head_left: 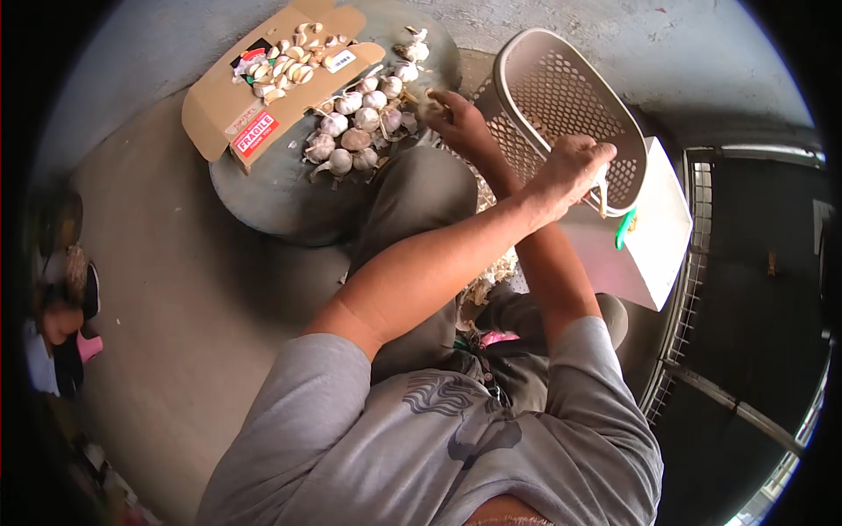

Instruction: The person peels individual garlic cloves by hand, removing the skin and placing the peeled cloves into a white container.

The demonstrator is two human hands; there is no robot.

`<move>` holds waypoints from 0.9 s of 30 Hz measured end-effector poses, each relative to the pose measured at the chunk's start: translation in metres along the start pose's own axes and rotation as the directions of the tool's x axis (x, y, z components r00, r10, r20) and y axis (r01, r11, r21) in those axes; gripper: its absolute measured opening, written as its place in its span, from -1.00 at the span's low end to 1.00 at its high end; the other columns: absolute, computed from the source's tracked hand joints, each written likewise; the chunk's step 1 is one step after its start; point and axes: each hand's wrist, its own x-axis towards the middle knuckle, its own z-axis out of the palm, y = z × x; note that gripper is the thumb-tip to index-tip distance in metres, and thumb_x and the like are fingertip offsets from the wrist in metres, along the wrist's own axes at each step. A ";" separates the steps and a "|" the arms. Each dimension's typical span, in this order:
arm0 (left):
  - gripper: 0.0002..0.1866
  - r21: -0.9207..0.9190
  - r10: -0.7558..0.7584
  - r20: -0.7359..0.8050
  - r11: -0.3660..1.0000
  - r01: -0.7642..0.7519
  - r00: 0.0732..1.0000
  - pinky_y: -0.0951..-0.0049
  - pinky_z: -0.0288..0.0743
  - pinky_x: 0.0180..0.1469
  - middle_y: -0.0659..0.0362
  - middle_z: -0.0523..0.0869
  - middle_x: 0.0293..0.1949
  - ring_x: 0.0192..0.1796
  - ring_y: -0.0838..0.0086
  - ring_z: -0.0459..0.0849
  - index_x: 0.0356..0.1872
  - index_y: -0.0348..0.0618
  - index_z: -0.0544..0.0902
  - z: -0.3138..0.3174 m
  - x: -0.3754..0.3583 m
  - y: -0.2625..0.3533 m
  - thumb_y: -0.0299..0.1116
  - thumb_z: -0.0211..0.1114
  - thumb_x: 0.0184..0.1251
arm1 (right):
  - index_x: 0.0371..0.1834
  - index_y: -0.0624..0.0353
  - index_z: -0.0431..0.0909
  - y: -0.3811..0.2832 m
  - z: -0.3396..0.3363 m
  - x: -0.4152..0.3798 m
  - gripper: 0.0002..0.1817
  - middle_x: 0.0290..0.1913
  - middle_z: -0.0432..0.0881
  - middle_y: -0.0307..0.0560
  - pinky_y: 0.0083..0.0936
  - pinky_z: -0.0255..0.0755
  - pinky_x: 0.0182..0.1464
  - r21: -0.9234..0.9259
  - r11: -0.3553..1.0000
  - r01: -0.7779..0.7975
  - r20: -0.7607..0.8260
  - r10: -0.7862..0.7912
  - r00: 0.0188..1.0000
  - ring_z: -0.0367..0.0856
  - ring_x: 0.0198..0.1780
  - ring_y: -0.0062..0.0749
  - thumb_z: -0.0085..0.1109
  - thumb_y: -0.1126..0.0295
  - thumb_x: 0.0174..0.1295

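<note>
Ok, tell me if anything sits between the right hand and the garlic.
Nothing visible. The right hand is at the edge of the garlic; the left hand grips the basket aside.

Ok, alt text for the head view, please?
Seated person with arms crossed: left hand grips the rim of a tilted beige basket, right hand is at a pile of garlic bulbs on a round table, beside cardboard holding cloves.

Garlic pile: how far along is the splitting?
Done: loose cloves lie on the cardboard. In hand: right hand touches a bulb at the pile's edge; left hand grips the basket rim. Left: a heap of whole bulbs on the round table.
</note>
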 end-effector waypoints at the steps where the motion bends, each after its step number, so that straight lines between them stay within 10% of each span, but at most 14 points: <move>1: -0.62 -0.008 -0.005 -0.005 1.000 0.005 1.000 0.47 0.31 -0.66 0.25 0.51 -0.64 -0.67 0.59 0.45 -0.59 -0.07 0.45 0.000 0.001 0.002 -0.17 0.32 0.39 | 0.38 0.32 0.48 0.008 0.010 0.009 -0.37 0.25 0.63 0.27 -0.17 0.51 0.26 -0.084 0.992 0.091 -0.057 -0.096 0.994 0.64 0.26 0.04 0.42 0.28 0.28; 4: -0.63 0.009 -0.006 0.002 1.000 0.006 1.000 0.47 0.30 -0.66 0.25 0.51 -0.63 -0.66 0.59 0.45 -0.57 -0.10 0.47 -0.002 0.003 0.006 -0.15 0.30 0.39 | 0.44 0.30 0.42 0.026 0.024 0.018 -0.31 0.35 0.53 0.38 -0.04 0.29 0.46 -0.454 0.860 0.234 0.024 -0.250 0.968 0.42 0.45 0.23 0.40 0.33 0.24; 5: -0.64 0.016 -0.001 0.005 1.000 0.001 1.000 0.47 0.30 -0.67 0.25 0.52 -0.63 -0.66 0.59 0.45 -0.55 -0.10 0.48 -0.003 0.005 0.006 -0.15 0.30 0.39 | 0.48 0.28 0.37 0.033 0.021 0.018 -0.28 0.42 0.47 0.37 -0.01 0.11 0.55 -0.327 0.931 0.164 0.055 -0.155 0.986 0.30 0.54 0.21 0.37 0.36 0.22; 11: -0.65 0.006 -0.077 0.031 0.997 0.077 0.997 0.51 0.31 -0.70 0.25 0.56 -0.60 -0.68 0.60 0.47 -0.48 -0.12 0.56 0.005 0.006 -0.003 -0.10 0.30 0.41 | 0.46 0.23 0.41 0.015 0.006 -0.007 -0.31 0.42 0.48 0.30 -0.14 0.26 0.50 -0.341 0.926 0.160 -0.095 -0.203 0.975 0.42 0.47 0.11 0.38 0.41 0.22; 14: -0.57 0.025 -0.076 0.020 0.997 0.076 0.997 0.59 0.30 -0.73 0.21 0.63 -0.57 -0.68 0.62 0.52 -0.34 -0.18 0.66 -0.002 0.013 -0.012 0.04 0.29 0.47 | 0.47 0.24 0.40 0.042 -0.032 -0.040 -0.33 0.44 0.47 0.24 -0.20 0.31 0.49 -0.347 0.933 0.097 0.125 -0.056 0.991 0.40 0.50 0.01 0.36 0.42 0.27; 17: -0.58 -0.015 0.035 0.026 0.999 -0.035 0.999 0.59 0.35 -0.68 0.21 0.66 -0.54 -0.62 0.59 0.56 -0.31 -0.16 0.68 -0.011 0.020 -0.019 0.05 0.25 0.47 | 0.43 0.20 0.40 0.075 -0.112 -0.120 -0.44 0.29 0.58 0.07 -0.27 0.52 0.29 -0.100 0.993 0.060 -0.094 -0.070 0.993 0.61 0.22 -0.12 0.28 0.45 0.36; 19: -0.60 0.036 0.113 0.028 0.993 -0.114 0.993 0.59 0.38 -0.65 0.22 0.68 -0.50 -0.58 0.60 0.60 -0.29 -0.14 0.69 -0.015 0.025 -0.022 0.03 0.25 0.44 | 0.19 0.24 0.54 0.017 -0.142 -0.151 -0.64 -0.02 0.67 -0.06 -0.33 0.60 0.10 0.156 0.973 -0.168 -0.186 0.196 0.963 0.68 -0.07 -0.31 0.15 0.21 0.51; 22: -0.65 0.209 0.078 0.011 0.975 -0.079 0.997 0.62 0.42 -0.57 0.25 0.70 -0.38 -0.44 0.64 0.63 -0.20 -0.10 0.69 -0.010 0.019 -0.016 0.00 0.23 0.44 | 0.09 0.33 0.61 -0.034 -0.190 -0.182 -0.47 -0.15 0.72 -0.08 -0.48 0.64 -0.16 0.559 0.811 -0.175 -0.214 0.344 0.914 0.71 -0.17 -0.49 -0.05 -0.01 0.64; 27: -0.69 0.315 0.121 0.026 0.941 -0.123 0.992 0.58 0.40 -0.46 0.32 0.63 -0.38 -0.40 0.63 0.59 -0.21 -0.07 0.69 -0.007 0.026 -0.038 -0.03 0.24 0.48 | 0.12 0.22 0.65 -0.055 -0.181 -0.204 -0.60 -0.21 0.71 -0.20 -0.51 0.51 -0.19 0.136 0.986 -0.092 -0.381 0.138 0.914 0.58 -0.25 -0.58 0.32 0.11 0.46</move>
